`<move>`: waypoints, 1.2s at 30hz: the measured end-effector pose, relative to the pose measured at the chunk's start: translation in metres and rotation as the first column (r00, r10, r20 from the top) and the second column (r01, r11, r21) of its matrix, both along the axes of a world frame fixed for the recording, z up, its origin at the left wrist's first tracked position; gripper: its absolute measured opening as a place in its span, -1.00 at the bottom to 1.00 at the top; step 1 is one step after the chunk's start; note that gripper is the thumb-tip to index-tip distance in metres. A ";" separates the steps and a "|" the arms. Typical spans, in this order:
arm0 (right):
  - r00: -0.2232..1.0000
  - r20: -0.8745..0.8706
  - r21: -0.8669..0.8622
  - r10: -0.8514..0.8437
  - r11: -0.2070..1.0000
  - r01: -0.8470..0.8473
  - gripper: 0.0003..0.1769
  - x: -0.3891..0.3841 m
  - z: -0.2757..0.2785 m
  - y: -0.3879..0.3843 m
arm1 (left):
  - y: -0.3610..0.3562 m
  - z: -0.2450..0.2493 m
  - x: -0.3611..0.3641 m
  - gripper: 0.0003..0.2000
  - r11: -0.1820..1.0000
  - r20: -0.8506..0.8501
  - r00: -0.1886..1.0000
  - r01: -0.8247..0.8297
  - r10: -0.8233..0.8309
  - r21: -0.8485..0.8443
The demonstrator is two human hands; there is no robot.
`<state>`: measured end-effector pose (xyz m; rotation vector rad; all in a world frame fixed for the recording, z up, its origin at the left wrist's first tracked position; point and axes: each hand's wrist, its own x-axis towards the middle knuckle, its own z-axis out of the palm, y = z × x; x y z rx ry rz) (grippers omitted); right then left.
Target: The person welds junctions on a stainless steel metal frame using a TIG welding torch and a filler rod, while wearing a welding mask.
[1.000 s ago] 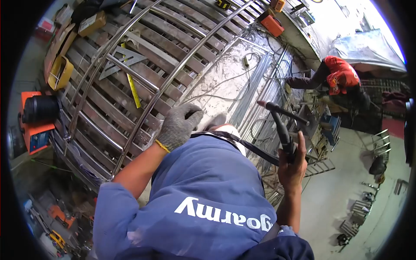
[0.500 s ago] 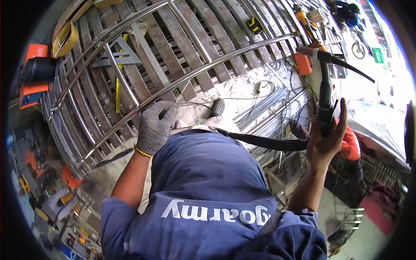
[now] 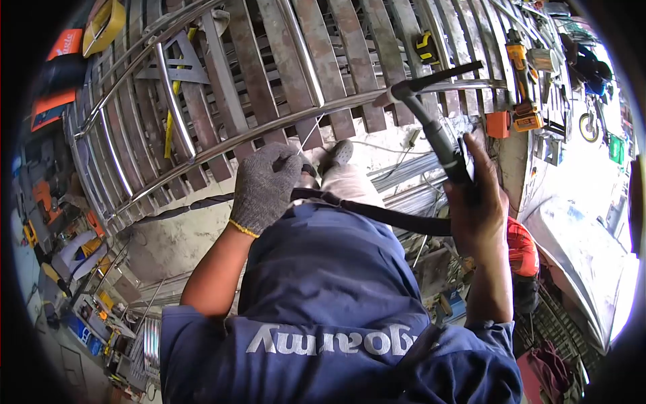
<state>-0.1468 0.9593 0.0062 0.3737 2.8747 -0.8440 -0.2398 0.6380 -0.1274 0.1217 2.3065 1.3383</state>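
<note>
My right hand (image 3: 479,209) is bare and wrapped round the handle of a TIG welding torch (image 3: 436,135). The torch head, with its pinkish cup, overlaps the front tube of a shiny tubular metal frame (image 3: 269,124). In front of my belly, my left hand (image 3: 266,187) wears a grey knit glove with a yellow cuff. Its fingers pinch a thin filler rod (image 3: 310,134), whose far end reaches up to the front tube near a cross tube. A dark sleeved cable (image 3: 377,213) runs from the torch across my waist.
The frame lies on a slatted metal table (image 3: 340,60). On the slats are a set square (image 3: 176,73) and a black-and-yellow tape measure (image 3: 425,48). A yellow cordless power tool (image 3: 521,74) lies at the right end. Metal tubes (image 3: 410,172) lie on the floor beyond my feet.
The torch has swung left, its head now over the front tube. My left hand has shifted right with the rod, which now reaches nearer the cross tube. The view has also shifted.
</note>
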 end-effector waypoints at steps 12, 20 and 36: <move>0.973 -0.141 -0.178 0.180 0.963 -0.204 -0.27 -0.036 -0.095 0.035 | 0.023 0.000 -0.025 -0.84 0.984 0.278 0.956 -0.051 0.098 -0.173; 0.952 -0.088 -0.240 0.294 0.921 -0.307 -0.28 -0.073 -0.108 0.046 | 0.043 0.023 -0.040 -0.86 0.959 0.263 0.961 -0.005 0.082 -0.282; 0.958 0.081 -0.436 0.274 0.874 -0.214 -0.25 -0.086 -0.113 0.032 | 0.047 0.028 -0.050 -0.86 0.932 0.143 0.988 0.106 -0.060 -0.345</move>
